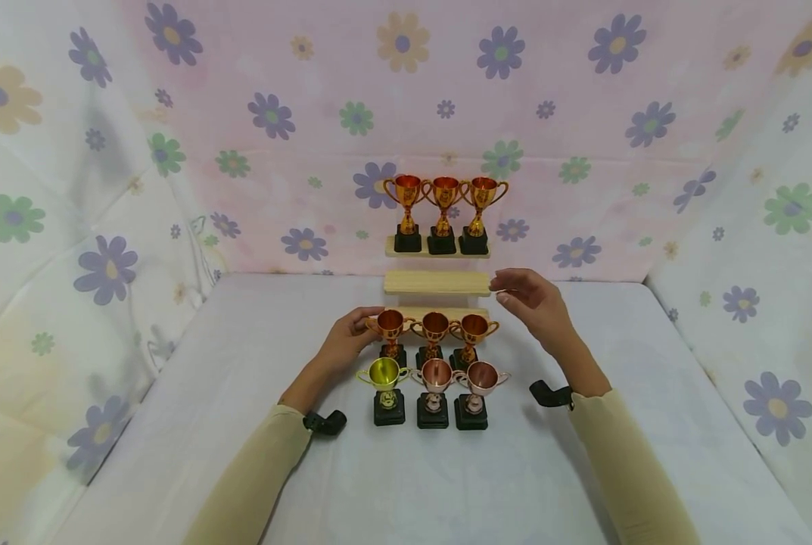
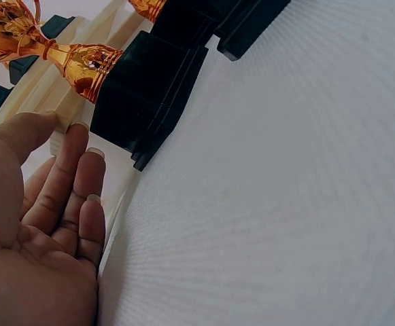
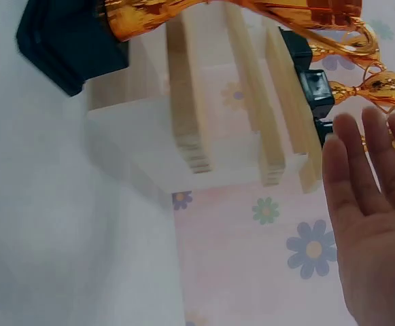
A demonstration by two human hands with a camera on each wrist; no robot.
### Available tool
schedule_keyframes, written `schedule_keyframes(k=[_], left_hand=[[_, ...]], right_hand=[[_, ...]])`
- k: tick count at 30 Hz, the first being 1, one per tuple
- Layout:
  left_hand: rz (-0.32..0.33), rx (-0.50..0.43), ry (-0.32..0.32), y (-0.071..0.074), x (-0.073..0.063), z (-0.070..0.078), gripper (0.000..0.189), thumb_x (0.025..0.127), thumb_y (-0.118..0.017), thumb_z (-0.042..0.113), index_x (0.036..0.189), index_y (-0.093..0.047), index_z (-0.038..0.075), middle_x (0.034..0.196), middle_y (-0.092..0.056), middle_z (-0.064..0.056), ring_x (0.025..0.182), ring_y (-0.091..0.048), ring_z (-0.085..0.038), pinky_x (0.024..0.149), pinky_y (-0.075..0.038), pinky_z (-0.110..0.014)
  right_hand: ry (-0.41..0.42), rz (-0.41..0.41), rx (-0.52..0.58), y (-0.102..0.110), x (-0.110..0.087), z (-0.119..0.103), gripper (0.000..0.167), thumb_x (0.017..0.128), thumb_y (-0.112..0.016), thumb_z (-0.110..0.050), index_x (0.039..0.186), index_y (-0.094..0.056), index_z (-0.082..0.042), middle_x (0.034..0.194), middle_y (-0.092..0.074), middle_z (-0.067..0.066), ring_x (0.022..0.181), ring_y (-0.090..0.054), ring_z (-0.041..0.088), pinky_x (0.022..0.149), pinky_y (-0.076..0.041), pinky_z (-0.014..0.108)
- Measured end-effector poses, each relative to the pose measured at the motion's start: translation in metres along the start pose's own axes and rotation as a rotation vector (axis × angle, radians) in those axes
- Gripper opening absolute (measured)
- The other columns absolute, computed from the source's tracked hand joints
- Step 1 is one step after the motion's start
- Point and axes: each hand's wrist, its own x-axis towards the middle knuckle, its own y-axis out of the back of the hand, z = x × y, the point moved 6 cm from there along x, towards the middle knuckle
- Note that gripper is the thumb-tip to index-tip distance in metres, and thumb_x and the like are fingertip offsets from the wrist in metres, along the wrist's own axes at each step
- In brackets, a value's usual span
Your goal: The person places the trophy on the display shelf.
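Observation:
A tiered display shelf with light wooden boards (image 1: 437, 283) stands at the back of the table. My left hand (image 1: 351, 337) is at its left end, thumb and index finger pinching a board's end (image 2: 70, 107) in the left wrist view. My right hand (image 1: 535, 306) hovers beside the shelf's right end, its fingers extended in the right wrist view and holding nothing. Three orange-gold trophy cups (image 1: 444, 216) on black bases line the top board. Three more orange-gold cups (image 1: 435, 327) stand close in front of the lowest board, partly hiding it. The middle board bears nothing.
Nearest to me, a yellow-gold trophy cup (image 1: 385, 375) and two rose-gold cups (image 1: 437, 375) stand in a row on the white tabletop (image 1: 419, 484). Flower-print cloth (image 1: 440, 136) hangs behind the shelf and along both sides.

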Motion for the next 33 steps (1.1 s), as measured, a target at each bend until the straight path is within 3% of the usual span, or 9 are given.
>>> schedule_keyframes(k=[5,9,13,18,26,33], left_hand=[[0.0,-0.002,-0.014,0.0,0.001,-0.001,0.046,0.107,-0.064,0.009,0.152,-0.055,0.01,0.13,-0.074,-0.015,0.11,-0.07,-0.017,0.097,-0.053,-0.031],[-0.002,-0.003,-0.026,0.0,0.0,0.0,0.045,0.107,-0.064,0.011,0.151,-0.055,0.01,0.13,-0.074,-0.015,0.113,-0.07,-0.02,0.099,-0.054,-0.033],[-0.001,0.005,-0.032,0.0,0.0,0.001,0.045,0.107,-0.064,0.011,0.151,-0.055,0.009,0.132,-0.073,-0.015,0.115,-0.071,-0.024,0.098,-0.054,-0.03],[0.002,0.005,-0.023,0.0,0.0,0.001,0.045,0.107,-0.064,0.011,0.151,-0.056,0.009,0.131,-0.074,-0.015,0.112,-0.07,-0.021,0.094,-0.054,-0.025],[-0.001,-0.001,-0.023,0.0,0.001,0.0,0.045,0.107,-0.064,0.011,0.151,-0.056,0.01,0.132,-0.073,-0.014,0.115,-0.07,-0.021,0.094,-0.053,-0.025],[-0.005,0.002,-0.024,0.0,-0.001,0.002,0.045,0.107,-0.064,0.01,0.151,-0.055,0.01,0.131,-0.074,-0.014,0.112,-0.071,-0.02,0.093,-0.054,-0.025]], right_hand=[[0.056,-0.164,0.048,-0.008,-0.008,0.002,0.048,0.098,-0.071,0.003,0.144,-0.056,0.002,0.132,-0.063,0.027,0.124,-0.061,0.044,0.105,-0.052,0.028],[0.092,-0.282,0.058,-0.015,-0.011,0.004,0.054,0.095,-0.073,0.008,0.145,-0.053,0.005,0.133,-0.061,0.03,0.123,-0.064,0.032,0.107,-0.052,0.031],[0.084,-0.366,0.024,-0.022,-0.014,0.009,0.059,0.094,-0.076,0.005,0.147,-0.053,0.003,0.137,-0.062,0.024,0.126,-0.064,0.02,0.109,-0.05,0.028],[0.054,-0.441,-0.034,-0.032,-0.017,0.016,0.065,0.093,-0.079,0.001,0.151,-0.05,0.002,0.148,-0.056,0.022,0.136,-0.058,0.019,0.113,-0.044,0.026],[0.023,-0.457,-0.107,-0.045,-0.019,0.027,0.064,0.091,-0.082,-0.001,0.148,-0.055,-0.005,0.136,-0.066,0.01,0.119,-0.066,0.018,0.106,-0.052,0.046],[0.001,-0.406,-0.143,-0.048,-0.019,0.033,0.044,0.091,-0.081,0.001,0.131,-0.065,-0.006,0.121,-0.073,0.006,0.111,-0.07,0.02,0.101,-0.056,0.04]])
